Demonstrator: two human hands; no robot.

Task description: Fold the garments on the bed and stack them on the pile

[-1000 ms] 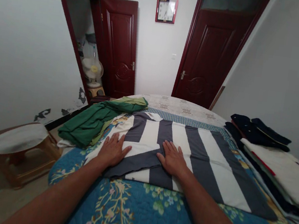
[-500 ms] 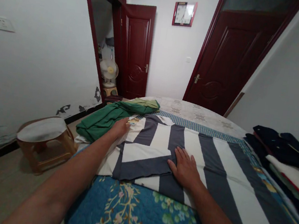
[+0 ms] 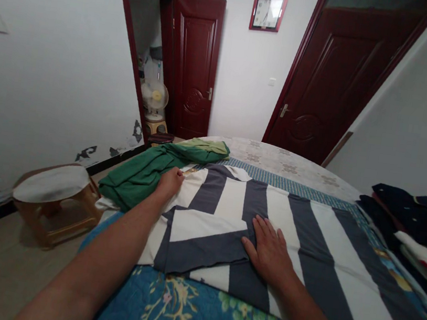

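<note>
A grey-and-white striped shirt point(image 3: 309, 237) lies spread across the bed, one sleeve folded over its body. At the shirt's far left edge, my left hand point(image 3: 170, 181) is closed, with thumb and fingers pinching the fabric. My right hand point(image 3: 272, 250) rests palm down on the stripes beside the folded sleeve's end, its fingers stretched out and holding nothing. Just beyond my left hand is a crumpled green garment point(image 3: 136, 168). Underneath the shirt is a blue floral quilt point(image 3: 211, 318).
Folded clothes point(image 3: 420, 213) are stacked at the right. A brown plastic stool point(image 3: 54, 217) with a pale top stands on the floor at the left. Farther off are a fan point(image 3: 154, 96), an open door point(image 3: 194, 67) and a wall clock point(image 3: 268, 11).
The view has shifted slightly. Both hands keep nearly the same places on the shirt, and the left still pinches its edge.
</note>
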